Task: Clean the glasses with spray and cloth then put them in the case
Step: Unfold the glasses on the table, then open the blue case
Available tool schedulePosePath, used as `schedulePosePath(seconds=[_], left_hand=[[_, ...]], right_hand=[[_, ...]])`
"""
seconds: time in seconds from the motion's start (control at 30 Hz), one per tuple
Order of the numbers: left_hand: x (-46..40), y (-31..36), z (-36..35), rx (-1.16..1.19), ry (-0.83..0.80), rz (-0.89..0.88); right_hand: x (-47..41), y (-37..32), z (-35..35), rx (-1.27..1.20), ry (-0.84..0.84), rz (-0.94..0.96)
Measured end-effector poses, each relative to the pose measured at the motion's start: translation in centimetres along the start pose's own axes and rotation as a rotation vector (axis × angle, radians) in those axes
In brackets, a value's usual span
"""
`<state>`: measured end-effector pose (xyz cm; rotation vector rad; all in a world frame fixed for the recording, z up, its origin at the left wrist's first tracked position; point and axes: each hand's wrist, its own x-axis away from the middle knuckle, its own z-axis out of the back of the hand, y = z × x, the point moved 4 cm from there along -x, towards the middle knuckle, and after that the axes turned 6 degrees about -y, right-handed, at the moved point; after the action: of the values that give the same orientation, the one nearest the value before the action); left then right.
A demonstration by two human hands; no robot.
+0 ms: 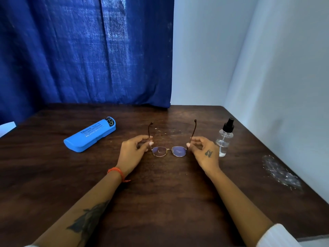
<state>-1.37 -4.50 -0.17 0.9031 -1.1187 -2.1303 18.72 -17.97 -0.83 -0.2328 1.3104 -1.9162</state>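
Observation:
Thin gold-rimmed glasses (169, 151) with dark temple arms are unfolded at the middle of the dark wooden table (160, 193), lenses towards me and arms pointing away. My left hand (133, 154) pinches the left temple near its hinge. My right hand (203, 152) pinches the right temple near its hinge. A bright blue glasses case (89, 135) lies closed on the table at the left. At the right, just beyond my right hand, stands a clear spray bottle (224, 139) with a black nozzle. A crumpled clear wrapper (281, 172), possibly holding a cloth, lies near the right edge.
A blue curtain (85, 50) hangs behind the table. White walls (267, 68) close in the back right and the right side. A white paper corner (7, 127) shows at the far left edge. Small specks lie on the wood beyond the glasses.

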Motion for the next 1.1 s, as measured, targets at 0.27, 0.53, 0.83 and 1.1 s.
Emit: schedulePosePath(seconds=[0.27, 0.53, 0.83, 1.1], left_hand=[[2.3, -0.4, 5.7, -0.419, 0.101, -0.225], [3.2, -4.3, 13.7, -0.776, 0.318, -0.132], [2.6, -9.0, 17.3, -0.565, 0.278, 0.453], [2.5, -9.0, 17.7, -0.522, 0.298, 0.366]], right_hand=[[6.8, -6.4, -4.2, 0.179, -0.204, 0.354], [4.7, -14.6, -14.4, 0.313, -0.487, 0.639], [-2.2, -17.3, -25.2, 0.818, -0.631, 0.791], [-3.9, -17.2, -27.1, 0.908, -0.815, 0.79]])
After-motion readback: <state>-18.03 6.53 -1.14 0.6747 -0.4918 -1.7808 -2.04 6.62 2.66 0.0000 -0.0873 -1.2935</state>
